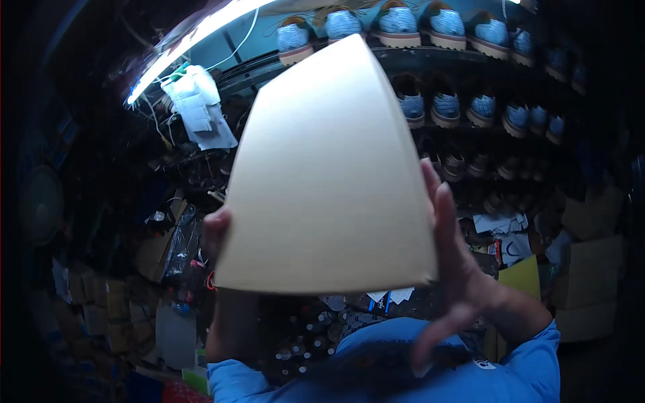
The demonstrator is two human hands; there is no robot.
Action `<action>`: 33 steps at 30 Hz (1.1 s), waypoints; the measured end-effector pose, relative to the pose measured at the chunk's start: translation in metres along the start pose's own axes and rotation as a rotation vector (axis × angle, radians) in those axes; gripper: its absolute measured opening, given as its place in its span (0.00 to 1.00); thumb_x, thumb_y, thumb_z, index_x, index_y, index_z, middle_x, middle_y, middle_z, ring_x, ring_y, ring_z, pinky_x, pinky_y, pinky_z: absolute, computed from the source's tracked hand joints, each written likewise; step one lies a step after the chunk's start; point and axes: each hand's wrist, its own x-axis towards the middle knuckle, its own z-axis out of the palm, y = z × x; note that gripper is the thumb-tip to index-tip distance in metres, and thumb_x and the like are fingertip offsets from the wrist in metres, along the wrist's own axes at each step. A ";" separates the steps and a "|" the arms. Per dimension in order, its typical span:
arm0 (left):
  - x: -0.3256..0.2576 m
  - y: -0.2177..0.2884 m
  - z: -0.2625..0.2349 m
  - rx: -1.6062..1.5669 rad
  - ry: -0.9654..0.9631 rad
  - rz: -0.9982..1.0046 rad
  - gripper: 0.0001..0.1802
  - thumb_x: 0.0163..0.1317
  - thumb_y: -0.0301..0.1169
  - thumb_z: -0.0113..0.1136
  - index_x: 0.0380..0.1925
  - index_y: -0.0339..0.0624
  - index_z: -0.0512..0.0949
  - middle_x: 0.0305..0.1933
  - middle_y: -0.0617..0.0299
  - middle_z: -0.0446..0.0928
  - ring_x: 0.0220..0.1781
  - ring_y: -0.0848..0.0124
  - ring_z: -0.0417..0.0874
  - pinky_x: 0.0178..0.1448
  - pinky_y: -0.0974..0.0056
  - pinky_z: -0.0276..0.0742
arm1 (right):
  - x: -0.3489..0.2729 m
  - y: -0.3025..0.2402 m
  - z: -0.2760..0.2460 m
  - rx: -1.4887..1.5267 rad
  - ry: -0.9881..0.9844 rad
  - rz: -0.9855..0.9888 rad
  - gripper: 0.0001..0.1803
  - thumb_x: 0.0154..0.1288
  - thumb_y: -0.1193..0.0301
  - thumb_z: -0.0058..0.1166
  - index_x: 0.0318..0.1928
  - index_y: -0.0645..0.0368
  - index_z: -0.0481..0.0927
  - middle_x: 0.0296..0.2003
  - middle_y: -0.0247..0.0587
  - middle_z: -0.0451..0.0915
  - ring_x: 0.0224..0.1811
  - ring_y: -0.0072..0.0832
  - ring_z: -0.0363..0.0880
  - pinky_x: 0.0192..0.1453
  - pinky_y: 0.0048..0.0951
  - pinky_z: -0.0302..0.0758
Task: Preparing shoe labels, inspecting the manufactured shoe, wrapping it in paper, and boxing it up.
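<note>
A plain beige cardboard box (329,181) is held up in front of me, filling the middle of the view with one broad, blank side. My left hand (216,227) grips its left edge; only curled fingers show, and the rest is behind the box. At the right edge, my right hand (458,265) is spread, its fingers raised along the side and its thumb stretched down away from the box. Whether those fingertips touch the box I cannot tell. What lies behind or inside the box is hidden.
Blue shoes with pale soles (398,25) line the upper shelves, with darker shoes (454,166) lower down. A lit tube lamp (181,50) hangs at upper left beside white papers (195,101). Cardboard boxes (591,269) are stacked at right. A yellow panel (524,277) stands behind my right forearm.
</note>
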 end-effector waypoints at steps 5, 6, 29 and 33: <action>0.028 0.049 0.004 0.324 0.387 -0.005 0.22 0.65 0.44 0.50 0.46 0.34 0.75 0.44 0.50 0.81 0.44 0.62 0.84 0.49 0.57 0.82 | 0.060 0.046 0.033 -0.091 -0.060 -0.057 0.69 0.47 0.74 0.75 0.78 0.52 0.34 0.74 0.77 0.31 0.76 0.74 0.35 0.77 0.60 0.52; 0.026 0.073 -0.001 0.423 0.402 -0.034 0.24 0.65 0.43 0.49 0.50 0.32 0.75 0.47 0.49 0.81 0.47 0.60 0.84 0.53 0.55 0.81 | 0.073 0.051 0.037 -0.083 -0.064 -0.069 0.69 0.47 0.74 0.75 0.78 0.52 0.34 0.74 0.77 0.31 0.76 0.74 0.35 0.77 0.60 0.52; 0.107 0.179 -0.024 0.602 0.290 -0.063 0.30 0.71 0.50 0.48 0.53 0.29 0.76 0.44 0.47 0.83 0.40 0.60 0.87 0.44 0.60 0.86 | 0.265 0.094 0.044 0.794 0.061 0.652 0.46 0.62 0.42 0.48 0.73 0.56 0.55 0.65 0.58 0.65 0.61 0.49 0.74 0.61 0.55 0.72; 0.110 0.198 -0.015 0.684 0.257 0.197 0.27 0.73 0.46 0.48 0.56 0.32 0.75 0.47 0.44 0.83 0.43 0.58 0.88 0.45 0.59 0.87 | 0.284 0.081 0.051 0.741 0.156 0.751 0.41 0.61 0.39 0.42 0.65 0.56 0.68 0.60 0.54 0.73 0.57 0.44 0.77 0.57 0.56 0.71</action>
